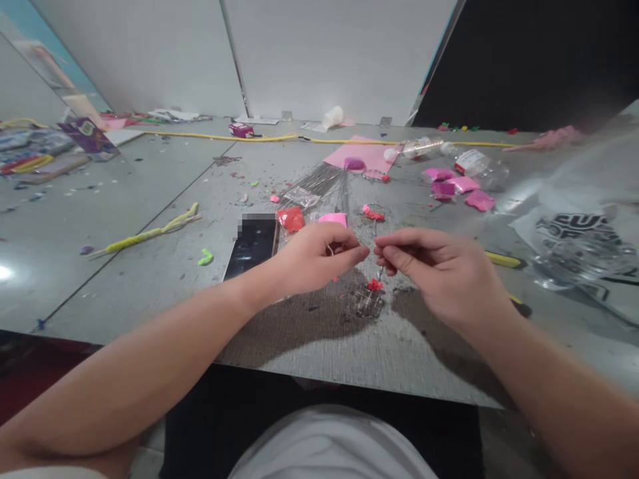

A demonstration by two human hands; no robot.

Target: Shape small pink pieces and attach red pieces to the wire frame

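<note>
My left hand (327,256) is closed, thumb and fingertips pinched together; what lies between them, if anything, is too small to make out. Just across from it, my right hand (439,269) pinches a thin twisted wire (381,271), which shows under its fingertips. A small red flower-shaped piece (375,285) sits at the wire's lower end, close to a dark wiry tangle (368,305). Beyond my fingers lies a red and pink clay piece (374,213). A red packet (291,219) and a pink packet (333,218) are behind my left hand.
A phone (252,246) lies by my left wrist. Many thin wires (319,183) fan out from a pink sheet (362,150). Pink packets (480,200), plastic bottles (472,161), a yellow-handled tool (504,259) and a clear bag (574,226) are on the right; yellow twisted strands (150,234) lie left.
</note>
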